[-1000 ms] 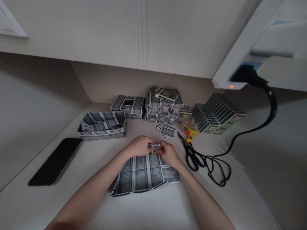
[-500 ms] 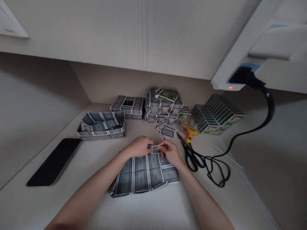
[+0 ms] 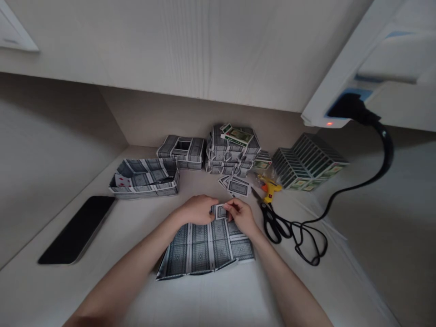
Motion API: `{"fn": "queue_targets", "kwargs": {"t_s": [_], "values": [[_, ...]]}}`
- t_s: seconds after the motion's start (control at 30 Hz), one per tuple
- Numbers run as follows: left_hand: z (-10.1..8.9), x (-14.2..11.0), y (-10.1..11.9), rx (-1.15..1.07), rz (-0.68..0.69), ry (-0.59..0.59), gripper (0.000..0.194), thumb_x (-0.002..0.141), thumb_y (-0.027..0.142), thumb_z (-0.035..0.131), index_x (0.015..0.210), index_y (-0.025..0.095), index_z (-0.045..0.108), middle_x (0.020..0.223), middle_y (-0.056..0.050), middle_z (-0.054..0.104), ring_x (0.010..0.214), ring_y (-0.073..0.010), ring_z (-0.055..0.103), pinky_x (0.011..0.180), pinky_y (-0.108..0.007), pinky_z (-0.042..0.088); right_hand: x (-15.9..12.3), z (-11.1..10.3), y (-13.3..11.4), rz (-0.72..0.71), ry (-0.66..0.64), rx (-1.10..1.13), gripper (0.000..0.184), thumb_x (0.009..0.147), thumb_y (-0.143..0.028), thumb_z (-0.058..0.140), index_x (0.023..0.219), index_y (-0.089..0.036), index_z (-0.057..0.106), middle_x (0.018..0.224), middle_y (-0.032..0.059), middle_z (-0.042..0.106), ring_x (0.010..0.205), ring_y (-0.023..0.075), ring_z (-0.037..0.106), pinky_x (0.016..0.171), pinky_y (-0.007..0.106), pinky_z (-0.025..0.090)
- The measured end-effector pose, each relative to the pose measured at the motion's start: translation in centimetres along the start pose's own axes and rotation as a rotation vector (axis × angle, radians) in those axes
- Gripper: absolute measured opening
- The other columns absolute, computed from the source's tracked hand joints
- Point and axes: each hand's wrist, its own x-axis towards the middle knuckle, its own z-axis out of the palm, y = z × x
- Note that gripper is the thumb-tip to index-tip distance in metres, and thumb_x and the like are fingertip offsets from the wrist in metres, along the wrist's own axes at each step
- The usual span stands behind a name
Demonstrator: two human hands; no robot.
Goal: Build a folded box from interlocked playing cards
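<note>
Whitish desktop [image 3: 211, 299] runs back to a beige wall [image 3: 153, 113]. The person's left hand [image 3: 200, 210] and right hand [image 3: 239, 215] pinch opposite ends of a grey-backed, white-bordered playing card [image 3: 221, 212]. Just nearer than both hands lies a panel of joined playing cards [image 3: 200, 249], grey-patterned, white-seamed, its near edge uneven.

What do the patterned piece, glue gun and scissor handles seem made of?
Patterned piece: playing cards, probably smooth coated paper; repeated back designs with pale borders.
Glue gun: likely smooth plastic; mostly yellow, moulded shape.
Scissor handles: likely smooth plastic; even black loops.
</note>
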Motion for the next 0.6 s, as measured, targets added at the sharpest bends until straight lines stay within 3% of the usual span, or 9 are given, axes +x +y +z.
{"fn": "queue_targets", "kwargs": {"t_s": [0.1,0.27,0.47,0.6], "values": [[0.0,0.0,0.1,-0.006,-0.011,0.004,0.016,0.076,0.030,0.045,0.079,0.021,0.058,0.078,-0.003,0.064,0.073,-0.0180,0.058,0.055,-0.023,0.034,-0.5,0.3,-0.1,-0.080,0.054,-0.111,0.028,0.069,-0.043,0.060,0.079,-0.018,0.054,0.057,-0.0036,0.053,0.047,0.0097,0.046,0.046,0.021,0.037],[-0.3,-0.1,0.4,-0.018,-0.044,0.002,0.038,0.084,0.044,0.033,0.072,0.021,0.061,0.069,-0.002,0.064,0.065,-0.0154,0.057,0.053,-0.023,0.032,-1.6,0.5,-1.1,-0.221,0.035,-0.331,0.057,0.058,-0.040,0.071,0.107,-0.018,0.051,0.088,0.0046,0.061,0.062,0.0125,0.053,0.057,0.024,0.044],[-1.2,-0.6,0.4,0.052,-0.080,0.017,0.041,0.085,0.044,0.034,0.070,0.020,0.063,0.068,-0.004,0.065,0.067,-0.0165,0.058,0.056,-0.024,0.034,-1.7,-0.1,-1.4,-0.249,0.074,-0.367,0.037,0.073,-0.031,0.056,0.108,-0.018,0.053,0.087,0.0054,0.064,0.075,0.0159,0.059,0.071,0.028,0.048],[-2.6,-1.8,-0.3,0.048,-0.073,-0.081,0.039,0.085,0.038,0.035,0.065,0.019,0.061,0.065,-0.004,0.064,0.063,-0.0155,0.057,0.056,-0.024,0.034,-1.2,-0.9,-1.1,-0.183,0.168,-0.361,0.033,0.072,-0.038,0.058,0.099,-0.019,0.058,0.090,0.0068,0.065,0.082,0.0184,0.060,0.076,0.031,0.048]]}}
